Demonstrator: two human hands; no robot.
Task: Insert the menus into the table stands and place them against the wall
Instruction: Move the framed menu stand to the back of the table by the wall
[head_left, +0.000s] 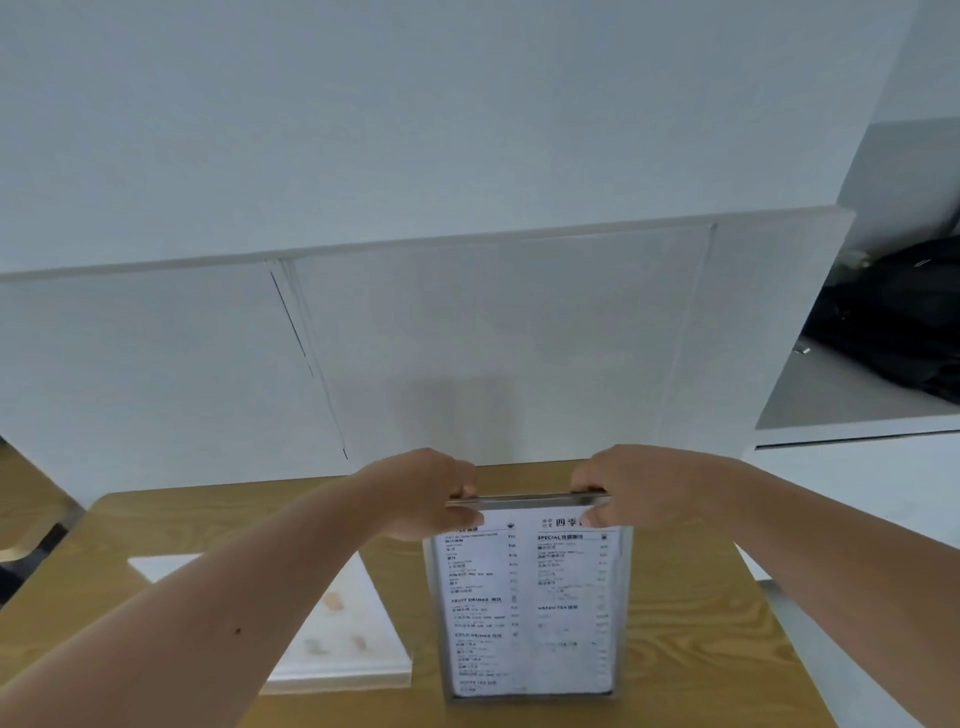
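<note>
A clear acrylic table stand (530, 613) with a white printed menu inside stands upright on the wooden table (696, 649). Its face is turned toward me. My left hand (431, 493) pinches the top left corner of the stand. At the top right corner my right hand (618, 488) grips it the same way. The white wall (467, 338) rises just behind the table's far edge, a short gap beyond the stand.
A flat white stack, apparently more menus or a stand lying down (337, 623), rests on the table left of the upright stand. To the right a white counter edge (852, 436) holds a black bag (904, 332). A wooden seat (31, 519) shows at far left.
</note>
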